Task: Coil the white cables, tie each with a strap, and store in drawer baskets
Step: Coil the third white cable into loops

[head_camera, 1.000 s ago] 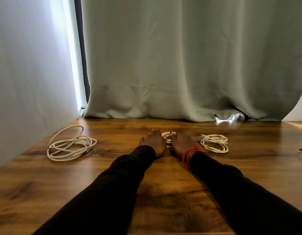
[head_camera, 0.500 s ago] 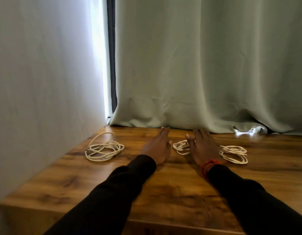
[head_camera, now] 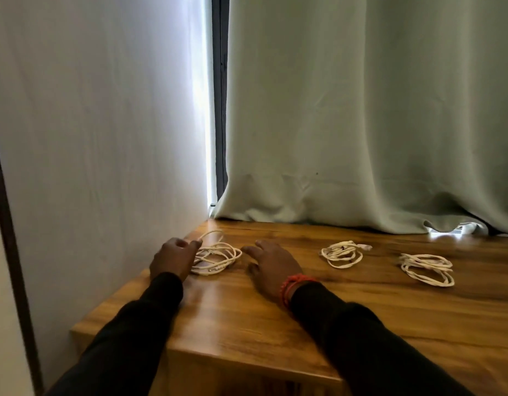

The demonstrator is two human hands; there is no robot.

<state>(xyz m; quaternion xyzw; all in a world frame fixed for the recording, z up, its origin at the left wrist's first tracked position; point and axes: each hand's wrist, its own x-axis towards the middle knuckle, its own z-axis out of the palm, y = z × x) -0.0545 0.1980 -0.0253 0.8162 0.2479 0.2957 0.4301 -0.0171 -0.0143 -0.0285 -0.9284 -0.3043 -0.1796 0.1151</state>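
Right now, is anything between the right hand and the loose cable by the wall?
Nothing visible. The right hand lies open on bare table beside the loose cable; the left hand already touches its other side.

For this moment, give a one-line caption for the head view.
Left hand grips the leftmost white cable; two coiled cables lie on the wooden table.

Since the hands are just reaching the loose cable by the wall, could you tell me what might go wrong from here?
The loose cable lies in untidy, overlapping loops, so it may tangle when lifted. The left hand touches it only at one edge, so loops could slide apart or off the nearby table corner. The right hand is not on it yet, so nothing steadies the far side.
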